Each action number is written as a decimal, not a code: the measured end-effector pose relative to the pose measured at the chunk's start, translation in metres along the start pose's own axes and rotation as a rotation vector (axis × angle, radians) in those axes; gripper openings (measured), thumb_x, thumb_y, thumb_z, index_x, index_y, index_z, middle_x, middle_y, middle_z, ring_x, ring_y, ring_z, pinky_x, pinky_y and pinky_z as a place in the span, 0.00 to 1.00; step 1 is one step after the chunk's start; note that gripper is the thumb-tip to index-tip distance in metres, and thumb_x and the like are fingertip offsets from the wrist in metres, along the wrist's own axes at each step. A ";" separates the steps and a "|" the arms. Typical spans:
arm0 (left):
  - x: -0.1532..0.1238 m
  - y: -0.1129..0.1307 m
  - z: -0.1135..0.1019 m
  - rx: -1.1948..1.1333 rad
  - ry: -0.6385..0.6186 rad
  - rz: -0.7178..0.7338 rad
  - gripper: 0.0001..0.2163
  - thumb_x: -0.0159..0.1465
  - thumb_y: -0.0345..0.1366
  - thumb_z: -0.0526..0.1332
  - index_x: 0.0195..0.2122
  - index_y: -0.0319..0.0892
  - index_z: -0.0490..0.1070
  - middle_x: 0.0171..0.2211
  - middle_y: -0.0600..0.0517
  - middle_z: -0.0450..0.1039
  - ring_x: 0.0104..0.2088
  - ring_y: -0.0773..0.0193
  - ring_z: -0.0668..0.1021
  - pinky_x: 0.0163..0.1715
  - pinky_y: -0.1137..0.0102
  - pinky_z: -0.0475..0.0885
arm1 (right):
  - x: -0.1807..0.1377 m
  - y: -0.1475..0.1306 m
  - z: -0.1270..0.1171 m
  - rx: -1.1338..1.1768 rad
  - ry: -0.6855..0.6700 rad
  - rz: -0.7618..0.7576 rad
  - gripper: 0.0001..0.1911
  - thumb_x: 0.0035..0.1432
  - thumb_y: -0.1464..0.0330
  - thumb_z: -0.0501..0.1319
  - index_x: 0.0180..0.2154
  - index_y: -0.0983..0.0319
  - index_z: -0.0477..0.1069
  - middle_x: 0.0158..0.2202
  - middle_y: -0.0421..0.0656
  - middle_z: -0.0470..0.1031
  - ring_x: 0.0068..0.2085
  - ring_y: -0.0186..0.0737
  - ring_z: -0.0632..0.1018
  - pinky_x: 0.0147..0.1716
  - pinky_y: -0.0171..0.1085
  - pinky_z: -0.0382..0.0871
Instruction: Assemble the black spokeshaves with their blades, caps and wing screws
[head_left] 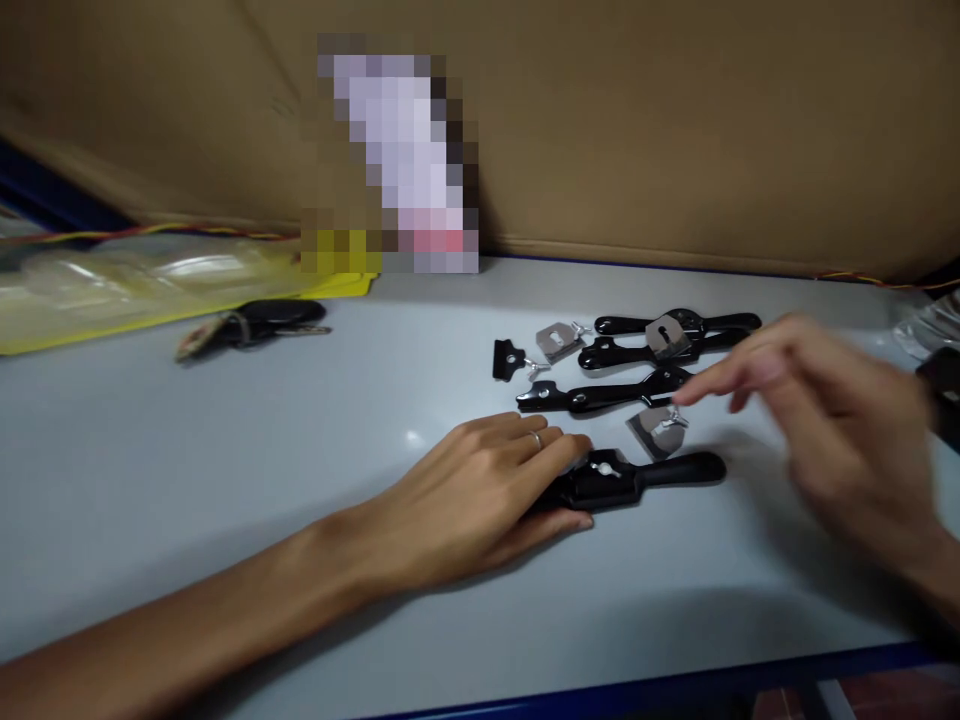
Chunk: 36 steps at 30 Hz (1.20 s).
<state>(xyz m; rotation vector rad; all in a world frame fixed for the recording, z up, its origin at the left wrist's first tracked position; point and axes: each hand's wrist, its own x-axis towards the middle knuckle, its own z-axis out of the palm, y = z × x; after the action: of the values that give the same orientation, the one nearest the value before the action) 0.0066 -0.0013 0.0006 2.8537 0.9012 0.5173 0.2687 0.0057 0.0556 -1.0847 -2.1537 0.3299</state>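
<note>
A brown cardboard wall stands behind a pale table, on which everything lies. The right hand, blurred, is over the table's right side with its index finger stretched out; whether it pinches or only touches anything I cannot tell. The left hand grips the left end of the near black tool, fingers over its far side and thumb along its near side, so that the tool lies flat.

Beyond it lie a middle black tool and two far black tools, one just in front of the other. A set of keys is well off to the left. Three metal plates are spread among the tools, and a small black clip lies at their left.

Smallest are the silver screws: one sits on the near tool, another on the nearest plate, right by the index fingertip.

The step in hand looks like steadying the near tool while reaching for that plate or its screw. The next move probably calls for a careful fingertip pinch, with the left grip kept firm.
</note>
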 end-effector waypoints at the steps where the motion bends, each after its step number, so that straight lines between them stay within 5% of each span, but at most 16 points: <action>1: 0.000 0.000 0.000 -0.002 0.006 0.007 0.13 0.74 0.46 0.54 0.49 0.41 0.67 0.33 0.52 0.75 0.30 0.59 0.76 0.29 0.65 0.69 | -0.001 -0.001 0.006 0.020 -0.056 -0.022 0.13 0.74 0.71 0.50 0.38 0.59 0.72 0.33 0.41 0.75 0.32 0.37 0.73 0.31 0.37 0.65; 5: 0.000 -0.001 0.001 -0.020 0.025 0.015 0.13 0.74 0.46 0.53 0.45 0.41 0.67 0.31 0.52 0.73 0.28 0.60 0.74 0.28 0.67 0.67 | -0.005 -0.004 0.027 0.049 -0.236 -0.113 0.15 0.74 0.71 0.50 0.37 0.64 0.72 0.31 0.44 0.74 0.34 0.39 0.71 0.34 0.38 0.65; 10: 0.000 -0.001 0.001 -0.018 0.026 0.023 0.14 0.75 0.47 0.53 0.43 0.41 0.68 0.31 0.52 0.73 0.29 0.61 0.74 0.27 0.67 0.66 | -0.008 -0.002 0.035 0.063 -0.279 -0.100 0.16 0.74 0.71 0.50 0.34 0.65 0.71 0.29 0.44 0.73 0.34 0.39 0.69 0.34 0.39 0.63; 18: 0.000 0.000 0.000 -0.031 0.014 -0.005 0.14 0.74 0.47 0.53 0.39 0.41 0.67 0.30 0.52 0.72 0.28 0.62 0.73 0.26 0.68 0.66 | -0.007 -0.007 0.031 0.058 -0.129 -0.212 0.16 0.72 0.74 0.52 0.32 0.66 0.71 0.26 0.43 0.71 0.31 0.37 0.67 0.30 0.37 0.62; 28: 0.003 0.000 0.000 -0.006 0.034 0.059 0.15 0.76 0.44 0.50 0.36 0.42 0.67 0.29 0.53 0.71 0.28 0.62 0.71 0.27 0.66 0.65 | -0.012 -0.014 0.039 0.148 -0.212 -0.301 0.16 0.70 0.77 0.52 0.30 0.66 0.71 0.26 0.44 0.73 0.34 0.40 0.72 0.34 0.39 0.69; 36: 0.004 0.001 -0.001 0.037 0.029 0.073 0.19 0.77 0.45 0.48 0.34 0.41 0.69 0.28 0.53 0.71 0.27 0.63 0.71 0.27 0.67 0.65 | -0.008 -0.011 0.029 -0.058 -0.083 -0.215 0.12 0.70 0.77 0.52 0.34 0.62 0.69 0.29 0.43 0.76 0.31 0.38 0.71 0.30 0.39 0.66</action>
<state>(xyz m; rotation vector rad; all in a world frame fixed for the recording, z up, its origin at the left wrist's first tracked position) 0.0094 0.0003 0.0029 2.9294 0.8227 0.5567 0.2456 -0.0052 0.0366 -0.8732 -2.3416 0.2176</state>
